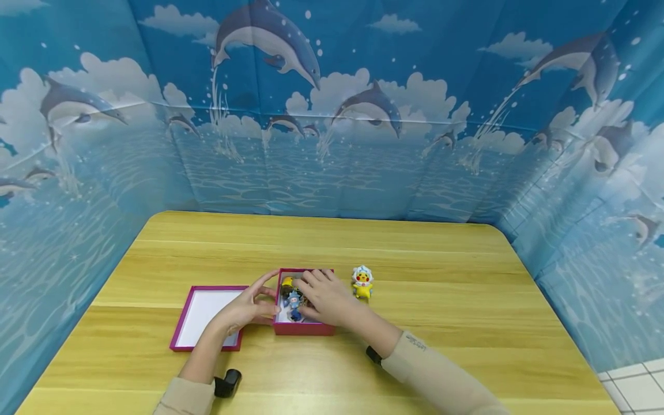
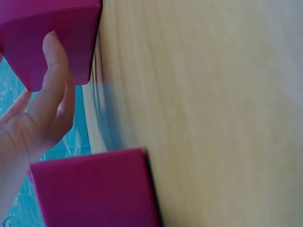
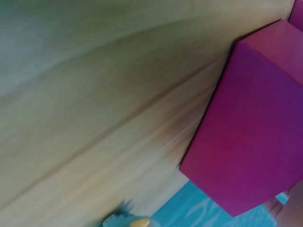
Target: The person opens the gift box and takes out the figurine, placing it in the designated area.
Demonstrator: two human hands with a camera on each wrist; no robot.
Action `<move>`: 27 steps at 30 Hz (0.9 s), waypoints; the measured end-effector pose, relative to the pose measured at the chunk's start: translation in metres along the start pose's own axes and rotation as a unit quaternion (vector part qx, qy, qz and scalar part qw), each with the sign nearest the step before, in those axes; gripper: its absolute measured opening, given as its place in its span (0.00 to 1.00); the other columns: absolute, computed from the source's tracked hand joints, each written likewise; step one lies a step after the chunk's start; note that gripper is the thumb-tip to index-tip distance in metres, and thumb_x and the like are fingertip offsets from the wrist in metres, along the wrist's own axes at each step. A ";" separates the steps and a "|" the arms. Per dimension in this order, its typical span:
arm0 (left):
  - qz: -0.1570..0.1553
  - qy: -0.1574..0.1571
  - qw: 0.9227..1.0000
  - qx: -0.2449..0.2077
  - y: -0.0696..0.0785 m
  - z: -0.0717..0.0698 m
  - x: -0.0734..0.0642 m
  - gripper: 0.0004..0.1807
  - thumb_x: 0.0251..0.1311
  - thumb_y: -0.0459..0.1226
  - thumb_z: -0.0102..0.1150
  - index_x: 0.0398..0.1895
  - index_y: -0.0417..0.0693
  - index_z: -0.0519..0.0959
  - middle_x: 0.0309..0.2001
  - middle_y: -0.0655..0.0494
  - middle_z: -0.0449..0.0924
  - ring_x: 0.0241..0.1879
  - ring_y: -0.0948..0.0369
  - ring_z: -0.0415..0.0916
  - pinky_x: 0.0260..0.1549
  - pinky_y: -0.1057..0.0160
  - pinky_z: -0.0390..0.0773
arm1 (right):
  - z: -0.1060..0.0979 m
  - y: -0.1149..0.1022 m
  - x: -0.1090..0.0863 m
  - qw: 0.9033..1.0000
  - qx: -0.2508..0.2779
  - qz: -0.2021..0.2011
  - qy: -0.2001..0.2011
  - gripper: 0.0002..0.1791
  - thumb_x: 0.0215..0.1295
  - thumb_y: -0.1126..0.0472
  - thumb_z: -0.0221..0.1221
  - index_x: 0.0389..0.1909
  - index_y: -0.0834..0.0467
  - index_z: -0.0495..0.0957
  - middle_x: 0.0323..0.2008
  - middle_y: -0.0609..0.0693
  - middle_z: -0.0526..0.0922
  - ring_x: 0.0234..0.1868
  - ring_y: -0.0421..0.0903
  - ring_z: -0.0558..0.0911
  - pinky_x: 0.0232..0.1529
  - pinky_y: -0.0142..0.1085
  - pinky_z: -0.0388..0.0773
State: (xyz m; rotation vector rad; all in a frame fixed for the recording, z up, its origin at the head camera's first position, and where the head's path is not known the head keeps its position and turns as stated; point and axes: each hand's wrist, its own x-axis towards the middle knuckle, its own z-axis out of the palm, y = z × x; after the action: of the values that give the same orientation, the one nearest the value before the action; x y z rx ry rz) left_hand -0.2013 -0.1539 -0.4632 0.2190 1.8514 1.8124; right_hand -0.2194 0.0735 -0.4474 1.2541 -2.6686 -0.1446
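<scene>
A magenta box (image 1: pixel 304 328) stands on the table with its top off. Inside lie small toy figures, among them a blue-hatted figure (image 1: pixel 294 300) and a yellow one (image 1: pixel 287 282). My left hand (image 1: pixel 251 304) rests against the box's left wall; in the left wrist view its fingers (image 2: pixel 56 59) lie against the magenta side. Over the box's right half reaches my right hand (image 1: pixel 328 298), fingers down among the figures. Its fingertips are partly hidden, so whether they pinch anything is unclear. A yellow figure with a white hood (image 1: pixel 362 282) lies right of the box.
The box lid (image 1: pixel 207 317), white inside with a magenta rim, lies left of the box, partly under my left forearm. A wooden table (image 1: pixel 441 288) carries everything. Behind it hangs a dolphin-print curtain (image 1: pixel 332 161).
</scene>
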 end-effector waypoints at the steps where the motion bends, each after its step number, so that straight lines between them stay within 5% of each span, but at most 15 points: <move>1: 0.001 0.000 1.000 0.001 -0.001 0.000 0.000 0.45 0.55 0.31 0.60 0.71 0.55 0.45 0.56 0.35 0.53 0.41 0.54 0.73 0.42 0.50 0.79 | 0.001 -0.001 0.001 1.000 -0.004 -0.002 -0.001 0.29 0.62 0.38 0.49 0.59 0.49 0.64 0.49 0.46 0.69 0.51 0.45 0.69 0.56 0.40 0.68; 12: 0.003 -0.003 1.000 -0.004 0.001 0.001 -0.001 0.45 0.56 0.30 0.59 0.72 0.55 0.44 0.56 0.35 0.53 0.41 0.54 0.72 0.42 0.51 0.79 | 0.004 -0.004 0.005 0.999 -0.025 -0.016 0.031 0.29 0.59 0.35 0.50 0.55 0.48 0.67 0.46 0.45 0.70 0.47 0.43 0.70 0.51 0.37 0.70; 27: 0.002 -0.002 1.000 -0.007 0.001 0.001 -0.001 0.45 0.56 0.29 0.58 0.72 0.55 0.43 0.56 0.35 0.52 0.41 0.53 0.73 0.42 0.49 0.78 | 0.008 -0.004 0.007 0.999 -0.039 -0.009 -0.004 0.28 0.62 0.35 0.47 0.55 0.48 0.66 0.47 0.46 0.70 0.49 0.44 0.69 0.54 0.39 0.68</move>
State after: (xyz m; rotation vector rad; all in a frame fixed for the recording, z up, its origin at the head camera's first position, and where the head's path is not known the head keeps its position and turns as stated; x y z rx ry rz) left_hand -0.1999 -0.1531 -0.4615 0.2206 1.8378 1.8252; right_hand -0.2227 0.0651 -0.4551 1.2569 -2.6318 -0.2547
